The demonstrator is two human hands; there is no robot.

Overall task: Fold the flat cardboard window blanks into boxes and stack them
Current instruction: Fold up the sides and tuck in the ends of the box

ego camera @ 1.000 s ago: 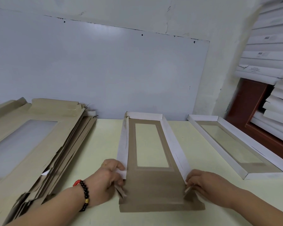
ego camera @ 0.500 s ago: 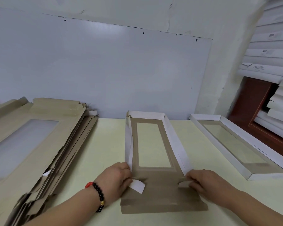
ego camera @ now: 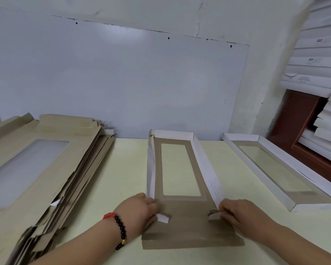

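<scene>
**Q:** Stage of assembly, near end first?

**A:** Near end flap of the half-folded blank (ego camera: 182, 190) not yet raised, lying flat and brown on the table (ego camera: 126, 169). Left hand (ego camera: 139, 211), with beaded bracelet (ego camera: 120, 230), pinching a small white corner tab (ego camera: 163, 218) inward; right hand (ego camera: 237, 213) likewise grasping the opposite tab (ego camera: 214, 215). Both long side walls turned up, far end wall already upright. Judged roughly two-thirds formed: near corners to tuck, near flap to lift and lock, then stacking.

**Q:** Materials and shapes?

**A:** Thin card, matt kraft-brown on the inner face, white on the outer; long narrow rectangle with a clear film window, pale table visible through it. Crisp scored creases, left wall slightly bowed.

**Q:** Farther off?

**A:** To the right, well apart, one finished box (ego camera: 279, 171): shallow white-walled tray, glossy window panel. To the left, a slumped pile of flat blanks (ego camera: 46, 165), many remaining, edges ragged and fanned. Against the far right wall, a tall stack of white boxes (ego camera: 317, 60), ends outward. Behind, a smooth pale wall panel (ego camera: 122, 83).
</scene>
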